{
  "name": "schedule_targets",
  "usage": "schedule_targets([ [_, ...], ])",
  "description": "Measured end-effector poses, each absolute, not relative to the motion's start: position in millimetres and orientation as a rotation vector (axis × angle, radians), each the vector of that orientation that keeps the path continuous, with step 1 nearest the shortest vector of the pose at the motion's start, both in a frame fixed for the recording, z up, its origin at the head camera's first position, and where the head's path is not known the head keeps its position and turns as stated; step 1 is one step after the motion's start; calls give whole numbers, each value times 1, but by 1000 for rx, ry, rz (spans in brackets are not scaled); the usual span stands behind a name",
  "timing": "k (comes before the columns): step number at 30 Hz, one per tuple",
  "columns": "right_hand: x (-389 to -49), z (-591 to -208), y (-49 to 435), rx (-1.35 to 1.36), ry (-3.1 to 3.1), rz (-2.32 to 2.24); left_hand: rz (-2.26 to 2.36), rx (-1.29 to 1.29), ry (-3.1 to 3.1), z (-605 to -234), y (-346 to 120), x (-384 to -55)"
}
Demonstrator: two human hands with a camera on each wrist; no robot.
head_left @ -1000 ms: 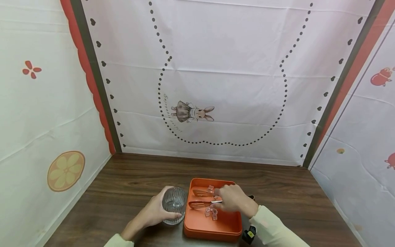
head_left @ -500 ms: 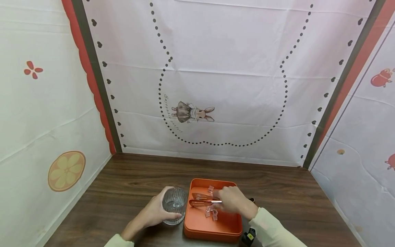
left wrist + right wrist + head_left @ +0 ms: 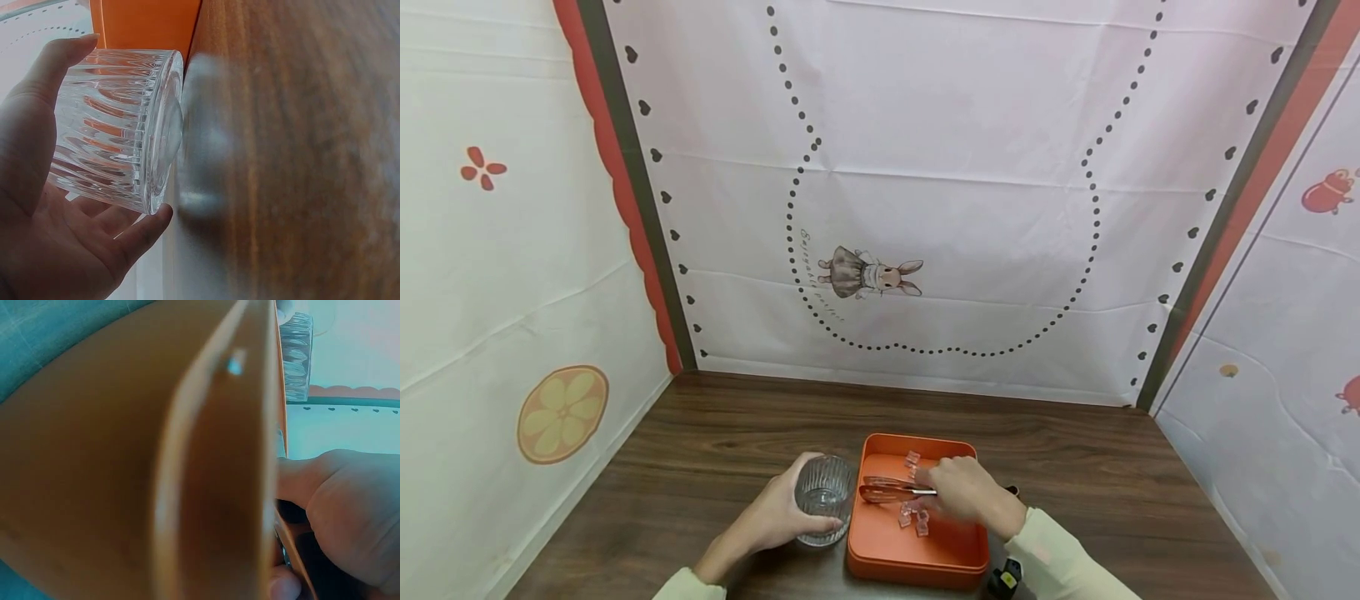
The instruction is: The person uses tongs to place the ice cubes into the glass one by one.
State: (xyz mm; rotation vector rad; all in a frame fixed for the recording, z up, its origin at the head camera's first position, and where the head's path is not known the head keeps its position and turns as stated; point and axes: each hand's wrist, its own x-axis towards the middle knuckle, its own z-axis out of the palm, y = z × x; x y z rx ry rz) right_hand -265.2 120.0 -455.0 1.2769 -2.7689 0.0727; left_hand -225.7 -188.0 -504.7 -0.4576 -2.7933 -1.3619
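Observation:
My left hand (image 3: 778,510) grips a clear ribbed glass (image 3: 826,482) at the left side of a shallow orange tray (image 3: 917,575). In the left wrist view, the thumb and fingers lie around the glass (image 3: 112,134), its base facing the wood. Over the tray, my right hand (image 3: 964,490) holds slotted orange-brown tongs (image 3: 886,493), heads pointing left and close together. Whether anything is between the heads cannot be made out. Small clear pinkish cubes (image 3: 922,525) lie in the tray on both sides of the tongs. The tray's blurred wall (image 3: 94,456) covers much of the right wrist view.
Dark wooden tabletop (image 3: 737,442) surrounds the tray. A patterned white cloth (image 3: 955,250) stands behind it, with more cloth at both sides. A small black object (image 3: 1004,577) sits by the right sleeve (image 3: 1063,554).
The tong heads were spread apart one second ago and have come together. My right hand has shifted slightly toward me. The left hand and glass have stayed in place.

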Motion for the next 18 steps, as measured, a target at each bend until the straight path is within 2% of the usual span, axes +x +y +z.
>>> schedule_targets([
  [18,-265,-461,120,1275,-2716,42,-1363,-449,-2785,-503,-187,-224],
])
